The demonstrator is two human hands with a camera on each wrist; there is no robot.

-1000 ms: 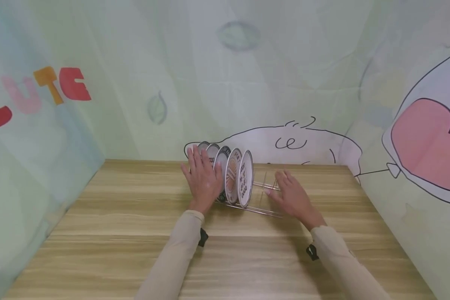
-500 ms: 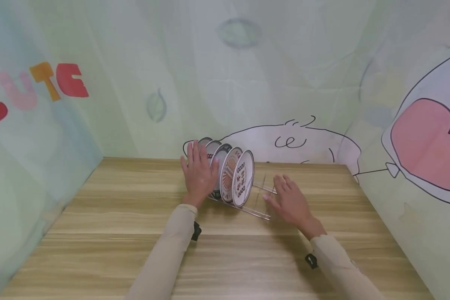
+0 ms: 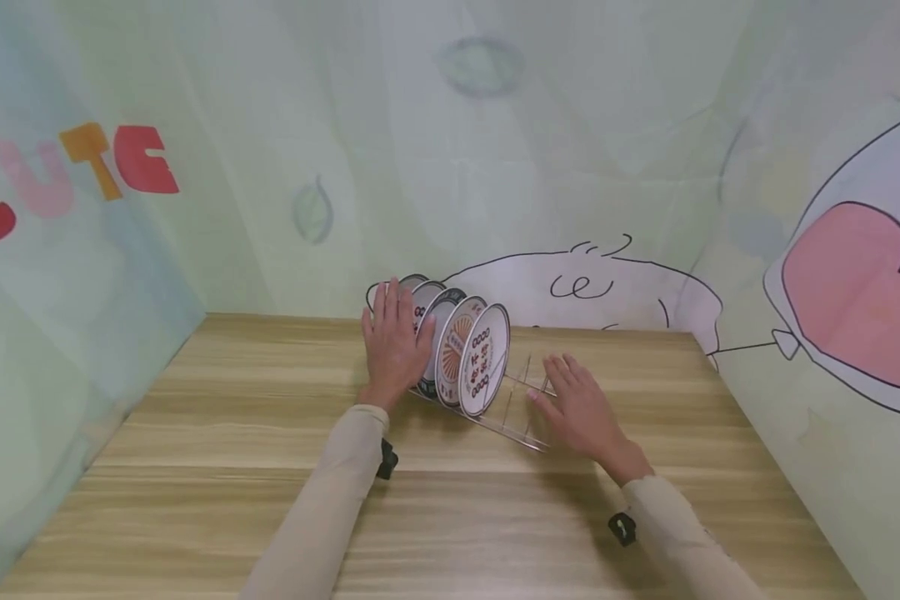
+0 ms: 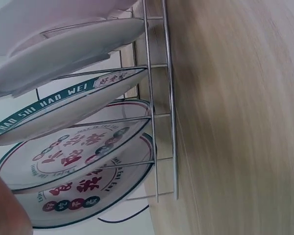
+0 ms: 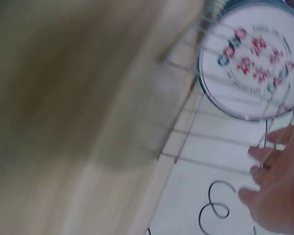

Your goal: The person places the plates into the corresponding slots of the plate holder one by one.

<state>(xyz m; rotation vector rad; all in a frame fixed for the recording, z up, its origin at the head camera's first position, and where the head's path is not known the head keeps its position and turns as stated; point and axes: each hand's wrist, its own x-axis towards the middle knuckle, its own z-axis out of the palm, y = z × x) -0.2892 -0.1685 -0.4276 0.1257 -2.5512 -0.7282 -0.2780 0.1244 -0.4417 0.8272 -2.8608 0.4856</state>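
Note:
Several round patterned plates stand on edge, one behind another, in a thin wire dish rack (image 3: 506, 431). The rightmost plate (image 3: 484, 360) is white with red lettering and leans a little. My left hand (image 3: 396, 350) lies with straight fingers along the rack's left end, partly hiding the far plates; whether it touches them I cannot tell. A green-rimmed plate (image 4: 78, 105) shows between the wires in the left wrist view. My right hand (image 3: 581, 408) is at the rack's plate-free right end, fingers extended close to the end wires; contact is unclear, also for the hand (image 5: 279, 191) in the right wrist view.
The rack stands slantwise on a wood-grain table (image 3: 450, 525), towards its back edge. Behind it hangs a pale printed cloth (image 3: 390, 167) with cartoon drawings, which also covers both sides.
The rack has turned, its right end swinging towards me, so the plates' faces show more. My left hand has shifted slightly left; my right hand has moved slightly nearer.

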